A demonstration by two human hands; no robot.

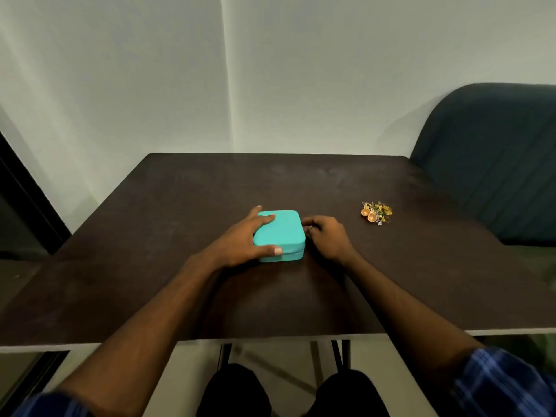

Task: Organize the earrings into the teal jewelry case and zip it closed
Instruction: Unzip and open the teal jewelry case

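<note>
The teal jewelry case (284, 233) lies closed in the middle of the dark table. My left hand (240, 240) grips its left side, fingers spread over the lid and thumb pressed on the front edge. At the case's right side my right hand (326, 237) has its fingers curled together against the zipper seam; what they pinch is hidden. A small pile of earrings (376, 212), gold and orange with some green, sits on the table to the right, apart from both hands.
The dark brown table (180, 296) reaches to a pale wall at the back. A dark teal chair (493, 164) stands at the right edge of the table. My knees show below the table's near edge.
</note>
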